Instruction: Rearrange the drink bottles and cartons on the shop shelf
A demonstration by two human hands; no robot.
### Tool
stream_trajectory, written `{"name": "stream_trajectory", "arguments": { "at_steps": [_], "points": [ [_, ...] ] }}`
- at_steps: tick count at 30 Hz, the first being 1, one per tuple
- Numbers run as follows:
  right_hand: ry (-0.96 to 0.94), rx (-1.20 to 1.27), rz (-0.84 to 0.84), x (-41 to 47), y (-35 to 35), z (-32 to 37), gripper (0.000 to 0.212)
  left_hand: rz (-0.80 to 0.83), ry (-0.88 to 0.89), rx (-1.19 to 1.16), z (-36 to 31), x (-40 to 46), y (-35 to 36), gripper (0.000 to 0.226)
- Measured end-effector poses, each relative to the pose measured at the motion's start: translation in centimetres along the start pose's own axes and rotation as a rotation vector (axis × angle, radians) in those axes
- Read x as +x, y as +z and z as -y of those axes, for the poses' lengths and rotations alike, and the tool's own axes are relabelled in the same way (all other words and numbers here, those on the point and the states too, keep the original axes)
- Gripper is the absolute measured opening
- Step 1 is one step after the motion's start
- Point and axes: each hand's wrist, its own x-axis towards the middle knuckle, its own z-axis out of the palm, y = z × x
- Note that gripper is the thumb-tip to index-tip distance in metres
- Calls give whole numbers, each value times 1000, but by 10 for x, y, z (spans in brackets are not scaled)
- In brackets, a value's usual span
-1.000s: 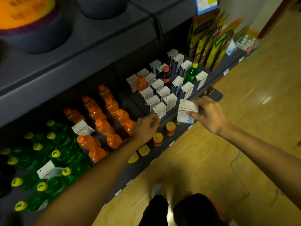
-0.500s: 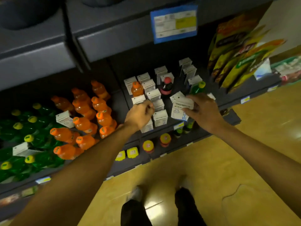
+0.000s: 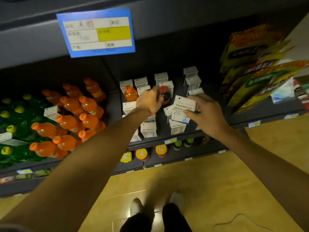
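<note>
Reaching deeper than a second ago: the left hand point(image 3: 150, 102) has gone from the near edge of the carton block to its far rows, fingers curled down beside the dark red-capped bottle point(image 3: 165, 96); whether they have closed on it cannot be told. The right hand point(image 3: 205, 113) still pinches one white carton point(image 3: 182, 110) by its top, held just above the near-right cartons rather than at the shelf edge as before. Judgement: the carton is about to be slotted in, and the stray bottle may be pulled next. One orange bottle point(image 3: 130, 94) also stands among the cartons; a white carton point(image 3: 51, 113) sits among the orange bottles on the left. Dark metal shelf point(image 3: 177, 138), blue price tag point(image 3: 98, 32) above, snack bags point(image 3: 250, 64) to the right, yellow floor point(image 3: 217, 190), dim light.
</note>
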Motion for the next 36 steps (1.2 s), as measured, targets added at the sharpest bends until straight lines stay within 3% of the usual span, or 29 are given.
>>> {"name": "stream_trajectory", "arguments": {
  "at_steps": [7, 12, 20, 28, 36],
  "points": [
    [-25, 18, -19, 13, 2, -27, 43, 91, -55, 22, -13, 49, 19, 55],
    [-17, -1, -65, 13, -6, -37, 42, 178, -71, 61, -15, 64, 41, 49],
    [8, 3, -77, 9, -12, -39, 39, 69, -34, 28, -26, 60, 38, 31],
    [30, -22, -84, 31, -19, -23, 40, -121, 75, -80, -40, 26, -28, 36],
    [16, -75, 15, 79, 1, -25, 47, -263, 138, -123, -23, -34, -86, 29]
  ]
}}
